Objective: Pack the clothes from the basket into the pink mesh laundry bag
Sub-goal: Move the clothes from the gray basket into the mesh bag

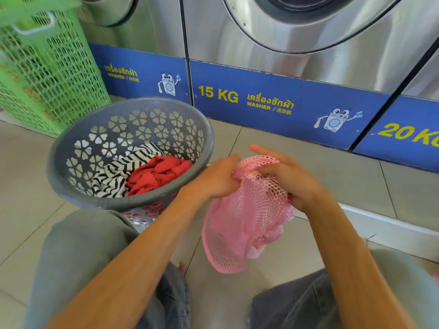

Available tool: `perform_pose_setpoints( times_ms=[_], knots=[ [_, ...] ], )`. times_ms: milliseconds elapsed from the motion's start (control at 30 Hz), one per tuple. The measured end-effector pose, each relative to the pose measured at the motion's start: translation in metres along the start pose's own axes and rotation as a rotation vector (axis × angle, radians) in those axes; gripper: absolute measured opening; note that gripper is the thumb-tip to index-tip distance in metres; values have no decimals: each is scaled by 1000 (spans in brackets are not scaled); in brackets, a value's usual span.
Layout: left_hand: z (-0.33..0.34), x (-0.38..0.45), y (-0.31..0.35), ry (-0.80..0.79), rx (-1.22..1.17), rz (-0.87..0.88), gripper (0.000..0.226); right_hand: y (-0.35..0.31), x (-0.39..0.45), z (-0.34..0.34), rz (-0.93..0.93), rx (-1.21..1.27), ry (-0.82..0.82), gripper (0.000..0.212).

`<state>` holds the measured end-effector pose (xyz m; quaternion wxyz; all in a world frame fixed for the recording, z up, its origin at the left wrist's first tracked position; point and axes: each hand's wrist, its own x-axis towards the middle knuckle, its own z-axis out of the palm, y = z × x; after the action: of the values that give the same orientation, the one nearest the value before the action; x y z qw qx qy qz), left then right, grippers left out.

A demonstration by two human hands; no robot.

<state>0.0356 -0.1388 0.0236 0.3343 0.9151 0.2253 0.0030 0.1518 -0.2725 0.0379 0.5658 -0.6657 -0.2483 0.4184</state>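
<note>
One pink mesh laundry bag [247, 217], held up off the tiled floor [308, 172] between the person's knees, hanging slack and bunched at its top. Some paler pink cloth shows through the mesh low on its right side; cannot tell what it is.

Two hands on it. Left hand [218, 179] clenched on the bag's gathered top edge from the left. Right hand [287, 176] grasping the same top edge from the right, fingers curled over the mesh, one finger stretched out above it. The hands nearly touch across the bag's mouth.

One grey basket [71, 148], round, with flower-shaped cut-outs, stands on the floor just left of the left hand, tilted toward the camera. Two garments counted inside: one black-and-white striped garment [118, 172] on the left, one red garment [156, 174] to its right, touching each other. Red also shows through the basket's lower wall.

One green basket [47, 67], tall and latticed, stands at the far left edge of the floor, behind the grey one.

Three washers [308, 43] in a row along the floor's far edge, steel fronts, blue base panels marked "15 KG" and "20 K". Grey trouser legs [78, 257] in the foreground, one each side.
</note>
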Motion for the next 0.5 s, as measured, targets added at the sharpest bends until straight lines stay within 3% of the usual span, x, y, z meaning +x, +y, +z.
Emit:
perform_pose_setpoints(
  times_ms=[67, 100, 167, 267, 333, 400, 500],
  knots=[
    [-16, -2, 7, 32, -15, -20, 55, 2, 5, -1, 25, 100, 44, 53],
    [-26, -2, 8, 74, -30, -26, 51, 3, 7, 0, 30, 101, 55, 54],
    [-48, -1, 2, 199, -62, -34, 33, 5, 8, 3, 33, -1, 82, 63],
    [-75, 7, -27, 366, -25, -88, 37, 11, 12, 10, 3, -167, 133, 79],
    [-83, 12, -52, 278, 172, -154, 33, 15, 14, 13, -2, -208, 139, 82],
    [-80, 13, -78, 58, 463, -248, 30, 19, 16, 14, 2, -241, 142, 82],
    [-69, 8, -128, -230, 566, -423, 62, 21, 19, 14, 1, -252, 155, 77]
  ],
)
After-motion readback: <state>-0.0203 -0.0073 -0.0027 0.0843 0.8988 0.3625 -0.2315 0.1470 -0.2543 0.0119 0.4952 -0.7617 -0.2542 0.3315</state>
